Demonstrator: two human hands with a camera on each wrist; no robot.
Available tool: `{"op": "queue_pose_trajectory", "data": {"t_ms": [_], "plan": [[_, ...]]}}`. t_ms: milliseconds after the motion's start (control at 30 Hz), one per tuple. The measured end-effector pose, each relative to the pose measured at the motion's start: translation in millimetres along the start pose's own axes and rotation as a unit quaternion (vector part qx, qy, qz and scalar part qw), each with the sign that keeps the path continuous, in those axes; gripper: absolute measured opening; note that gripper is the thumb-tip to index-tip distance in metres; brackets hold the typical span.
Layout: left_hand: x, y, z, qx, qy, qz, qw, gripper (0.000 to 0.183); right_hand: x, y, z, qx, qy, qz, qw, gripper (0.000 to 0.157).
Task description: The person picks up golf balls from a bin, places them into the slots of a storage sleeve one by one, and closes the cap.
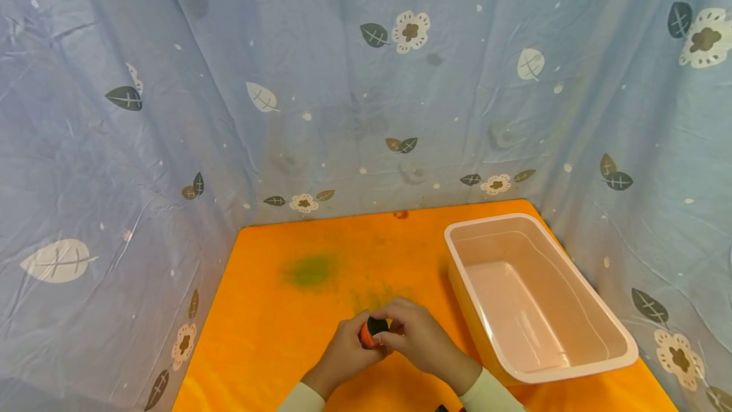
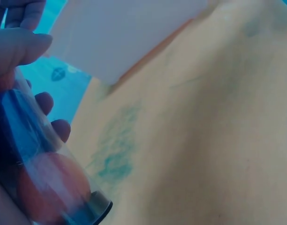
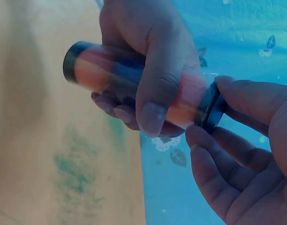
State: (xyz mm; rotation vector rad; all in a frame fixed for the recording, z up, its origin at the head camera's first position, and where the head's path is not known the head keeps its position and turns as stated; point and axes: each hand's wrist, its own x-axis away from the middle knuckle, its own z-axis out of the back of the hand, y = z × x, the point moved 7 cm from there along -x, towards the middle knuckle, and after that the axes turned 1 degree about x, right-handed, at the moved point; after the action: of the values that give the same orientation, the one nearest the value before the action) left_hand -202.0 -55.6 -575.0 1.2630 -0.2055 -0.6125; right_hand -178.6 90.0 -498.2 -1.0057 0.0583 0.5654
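A clear tube (image 3: 124,77) with black ends lies in my left hand (image 1: 345,351), tilted over the table. Inside it show orange balls (image 2: 54,185) with a dark blue part between them. In the right wrist view the left fingers and thumb wrap round the tube's middle. My right hand (image 1: 426,339) pinches the black cap (image 3: 216,110) at one end between thumb and fingertips. The cap sits against the tube's end. At the opposite end is another black cap (image 3: 70,61). From the head view most of the tube is hidden behind the hands.
A pale pink plastic bin (image 1: 477,304) stands on the right of the orange table (image 1: 274,329), beside the right forearm. Patterned blue curtains (image 1: 343,81) hang round the table's back and sides. A small dark object (image 1: 441,409) shows at the bottom edge.
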Motion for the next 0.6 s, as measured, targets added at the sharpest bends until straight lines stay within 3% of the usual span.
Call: {"op": "queue_pose_trajectory", "data": {"t_ms": [167,600], "plan": [[-1.1,1.4,-0.9,-0.004,-0.002,-0.003,1.0,0.025,0,-4,0.9,0.014,-0.006,0.024,1.0,0.021],[-0.5,-2.7,-12.4,0.022,-0.037,0.031,0.9986,0.025,2,-2,3.2,0.043,-0.053,0.023,0.997,0.019]]}}
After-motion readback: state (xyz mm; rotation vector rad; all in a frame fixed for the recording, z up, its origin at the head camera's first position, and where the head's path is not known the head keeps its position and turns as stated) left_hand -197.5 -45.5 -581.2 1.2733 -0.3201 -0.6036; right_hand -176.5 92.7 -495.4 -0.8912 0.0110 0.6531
